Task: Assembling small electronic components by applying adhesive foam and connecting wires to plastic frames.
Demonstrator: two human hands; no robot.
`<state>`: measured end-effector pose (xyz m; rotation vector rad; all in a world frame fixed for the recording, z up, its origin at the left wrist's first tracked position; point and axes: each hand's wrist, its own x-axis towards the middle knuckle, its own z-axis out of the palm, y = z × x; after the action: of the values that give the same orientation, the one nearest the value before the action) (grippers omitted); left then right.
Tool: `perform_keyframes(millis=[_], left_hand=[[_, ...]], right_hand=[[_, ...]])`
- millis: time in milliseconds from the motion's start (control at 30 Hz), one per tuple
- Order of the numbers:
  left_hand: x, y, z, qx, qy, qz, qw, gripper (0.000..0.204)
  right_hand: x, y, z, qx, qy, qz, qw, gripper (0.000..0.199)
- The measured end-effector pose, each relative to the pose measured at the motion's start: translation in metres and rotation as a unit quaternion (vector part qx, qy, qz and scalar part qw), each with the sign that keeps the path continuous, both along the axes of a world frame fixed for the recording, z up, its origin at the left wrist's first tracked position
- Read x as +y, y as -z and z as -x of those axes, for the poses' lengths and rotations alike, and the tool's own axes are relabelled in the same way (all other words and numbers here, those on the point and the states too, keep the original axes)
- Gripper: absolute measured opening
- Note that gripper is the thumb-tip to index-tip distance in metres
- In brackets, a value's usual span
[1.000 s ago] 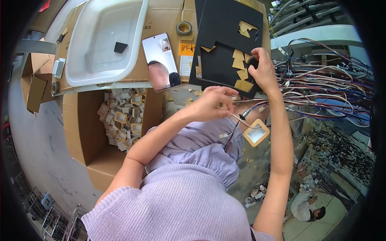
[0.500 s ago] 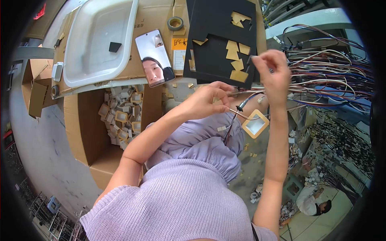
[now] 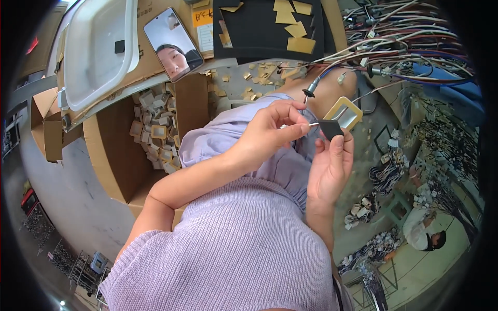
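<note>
Left grip (image 3: 270,132) pinched on thin wire (image 3: 311,124) lying sideways, tip toward black square (image 3: 330,128) in right grip (image 3: 332,160).

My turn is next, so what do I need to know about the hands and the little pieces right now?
Left hand: pinches a thin wire end against the small black square piece.
Right hand: holds that black piece from below, with a square yellow-rimmed frame just behind it.
Cardboard box on the left holds many similar square pieces. Black mat on the table carries tan pieces. Wire bundle lies to the right.
Done: piece and wire in hand. Left: whether they are joined cannot be told.
</note>
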<state>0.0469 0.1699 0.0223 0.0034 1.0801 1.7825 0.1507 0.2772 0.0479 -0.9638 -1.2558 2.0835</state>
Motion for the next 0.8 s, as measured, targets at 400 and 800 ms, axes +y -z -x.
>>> perform_keyframes(millis=[400,800], left_hand=[[0.012,-0.002,-0.014,0.098,-0.033,0.021,0.994,0.007],[0.005,-0.003,0.006,0.203,-0.048,0.039,0.977,0.010]], right_hand=[[-0.010,0.013,0.003,-0.028,0.049,-0.004,0.998,0.019],[0.019,-0.001,-0.012,-0.251,-0.219,-0.439,0.835,0.035]])
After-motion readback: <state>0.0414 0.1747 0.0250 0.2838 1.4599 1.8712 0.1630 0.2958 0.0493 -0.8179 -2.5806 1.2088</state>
